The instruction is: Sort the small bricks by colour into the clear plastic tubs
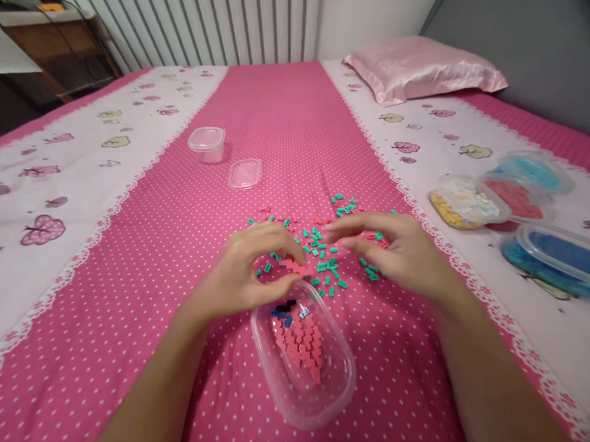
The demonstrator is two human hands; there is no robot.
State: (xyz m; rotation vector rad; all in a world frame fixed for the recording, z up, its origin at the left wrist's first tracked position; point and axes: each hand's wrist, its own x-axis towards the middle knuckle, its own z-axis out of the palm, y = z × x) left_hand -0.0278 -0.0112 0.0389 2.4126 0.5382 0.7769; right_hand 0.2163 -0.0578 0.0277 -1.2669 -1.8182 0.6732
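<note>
Between the thumb and fingers of my left hand (260, 266) is a short strip of joined pink building bricks (295, 268). Facing it from the right, my right hand (390, 246) has its fingers stretched out and its thumb apart, with nothing visible in them. Under and around both hands lie many loose green bricks (328, 267), with some pink ones among them. Just below my left hand stands a clear plastic tub (340, 383). Inside it are joined rows of pink bricks (299, 343) and a few blue, black and pale pieces.
Farther off on the pink dotted bedspread (279, 110) are a lidded clear tub (208, 144) and a separate clear lid (246, 174). To the right stand tubs of yellow and white (465, 202), red (514, 199), light blue (532, 171) and dark blue pieces (568, 253). A pink pillow (423, 69) lies behind.
</note>
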